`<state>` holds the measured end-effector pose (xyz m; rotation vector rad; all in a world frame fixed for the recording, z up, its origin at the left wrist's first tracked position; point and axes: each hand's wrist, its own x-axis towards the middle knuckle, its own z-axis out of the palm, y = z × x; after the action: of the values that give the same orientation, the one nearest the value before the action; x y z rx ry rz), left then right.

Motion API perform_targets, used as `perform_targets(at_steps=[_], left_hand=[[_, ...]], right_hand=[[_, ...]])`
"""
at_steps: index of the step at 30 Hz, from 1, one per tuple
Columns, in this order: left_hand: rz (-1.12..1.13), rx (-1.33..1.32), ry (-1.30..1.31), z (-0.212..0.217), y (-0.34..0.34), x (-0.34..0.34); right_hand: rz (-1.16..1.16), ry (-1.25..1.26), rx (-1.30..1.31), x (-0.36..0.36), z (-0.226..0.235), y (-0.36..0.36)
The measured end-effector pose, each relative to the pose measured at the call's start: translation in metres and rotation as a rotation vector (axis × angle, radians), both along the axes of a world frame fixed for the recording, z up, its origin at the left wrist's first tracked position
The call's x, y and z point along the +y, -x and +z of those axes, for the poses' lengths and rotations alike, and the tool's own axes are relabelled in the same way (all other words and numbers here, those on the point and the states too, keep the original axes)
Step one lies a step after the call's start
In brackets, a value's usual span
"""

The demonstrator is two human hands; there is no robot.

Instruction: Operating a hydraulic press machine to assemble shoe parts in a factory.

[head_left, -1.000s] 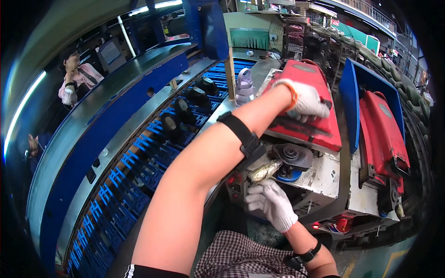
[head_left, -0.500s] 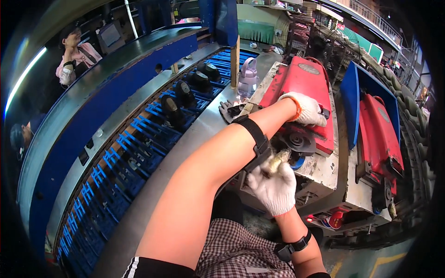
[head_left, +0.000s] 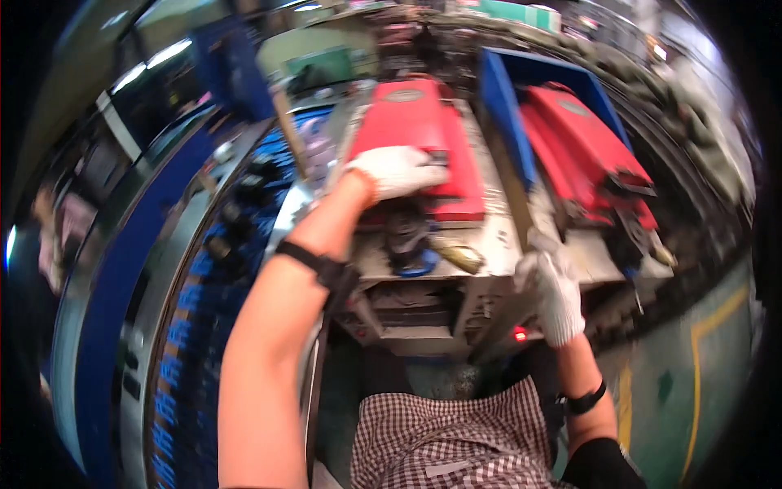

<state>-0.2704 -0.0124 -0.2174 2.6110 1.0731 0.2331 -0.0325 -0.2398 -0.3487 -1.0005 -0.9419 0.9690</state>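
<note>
My left hand, in a white knit glove, rests on the front of the left red machine head. Its fingers curl round a small dark handle there. Below it sits a dark round part with a blue base. A yellowish metal lever sticks out beside that part. My gloved right hand hangs in front of the gap between the two machines, apart from both red heads. Motion smears its fingers, and I cannot make out anything in them.
To the right, a second red machine head stands inside a blue guard. A conveyor with blue bars runs along the left, carrying dark shoe-like pieces. A pale purple bottle stands behind my left arm. A red light glows low down.
The view has swung right. My right hand has left the yellowish lever under the left machine and moved right. My left hand has stayed on the red machine head.
</note>
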Motion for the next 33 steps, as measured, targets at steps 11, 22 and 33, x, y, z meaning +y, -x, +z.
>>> perform_targets(at_steps=[11, 22, 33], left_hand=[[0.221, 0.139, 0.367, 0.025, -0.024, -0.003], [0.250, 0.087, 0.364, 0.018, -0.024, -0.005], [0.189, 0.123, 0.519, 0.026, -0.022, 0.010]], right_hand=[[-1.096, 0.179, -1.244, -0.018, 0.061, -0.263], [-0.794, 0.706, -1.325, -0.016, 0.048, -0.278], [-0.677, 0.645, -1.349, -0.010, 0.047, -0.295]])
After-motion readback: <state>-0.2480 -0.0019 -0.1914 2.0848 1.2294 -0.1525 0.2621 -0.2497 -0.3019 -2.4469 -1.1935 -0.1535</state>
